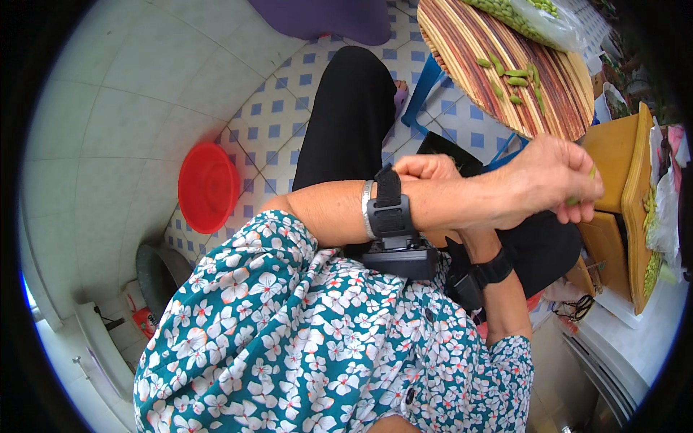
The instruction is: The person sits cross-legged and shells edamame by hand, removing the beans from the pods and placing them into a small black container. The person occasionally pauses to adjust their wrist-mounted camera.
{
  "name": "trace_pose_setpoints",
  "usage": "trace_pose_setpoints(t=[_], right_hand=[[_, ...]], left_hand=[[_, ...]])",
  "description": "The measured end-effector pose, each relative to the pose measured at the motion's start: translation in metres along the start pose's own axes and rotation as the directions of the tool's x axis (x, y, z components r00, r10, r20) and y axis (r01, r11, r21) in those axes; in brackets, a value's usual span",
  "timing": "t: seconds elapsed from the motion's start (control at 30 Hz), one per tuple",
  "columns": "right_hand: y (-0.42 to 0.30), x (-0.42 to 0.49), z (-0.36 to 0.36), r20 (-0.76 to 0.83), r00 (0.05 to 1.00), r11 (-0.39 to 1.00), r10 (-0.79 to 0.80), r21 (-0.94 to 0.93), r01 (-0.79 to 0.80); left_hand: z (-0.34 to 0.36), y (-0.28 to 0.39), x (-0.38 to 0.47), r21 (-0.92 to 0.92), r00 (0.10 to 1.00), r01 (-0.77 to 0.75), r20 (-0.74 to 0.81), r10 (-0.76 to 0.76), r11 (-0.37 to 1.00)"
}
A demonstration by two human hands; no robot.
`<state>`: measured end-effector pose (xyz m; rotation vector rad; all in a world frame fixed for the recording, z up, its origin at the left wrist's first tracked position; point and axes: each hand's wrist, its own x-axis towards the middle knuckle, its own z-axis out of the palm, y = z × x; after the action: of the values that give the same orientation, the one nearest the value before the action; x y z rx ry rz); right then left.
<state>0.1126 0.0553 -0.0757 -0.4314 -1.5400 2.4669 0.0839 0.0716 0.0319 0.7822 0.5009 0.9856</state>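
My left hand (563,181) reaches across to the right, its fingers closed around a green bean pod (572,201) that shows only in part. My right hand (427,166) is curled behind my left forearm, which covers much of it; whether it holds anything is hidden. Both wrists wear black straps with dark devices. Beyond my left hand is a round striped wooden tabletop (465,40) on blue legs. Several loose green pods (517,81) lie on it, and a clear plastic bag of green pods (503,16) rests at its far side.
A black container (450,152) sits low beside the blue legs. To the right stands a yellow wooden cabinet (612,162), with green beans (653,270) at its far edge. On the left are a red plastic basin (208,187) and a dark tub (159,273) by the tiled wall.
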Motion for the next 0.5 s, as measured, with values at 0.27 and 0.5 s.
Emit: trace_pose_setpoints(t=[0.27, 0.5], right_hand=[[0.019, 0.009, 0.011, -0.339, 0.934, 0.993, -0.117, -0.06, 0.103], [-0.051, -0.027, 0.009, -0.459, 0.882, 0.972, -0.111, 0.133, 0.192]], left_hand=[[-0.039, 0.012, 0.024, 0.189, 0.912, -0.274, -0.259, 0.317, 0.943], [-0.065, 0.047, 0.014, 0.534, 0.853, -0.375, -0.122, 0.508, 0.758]])
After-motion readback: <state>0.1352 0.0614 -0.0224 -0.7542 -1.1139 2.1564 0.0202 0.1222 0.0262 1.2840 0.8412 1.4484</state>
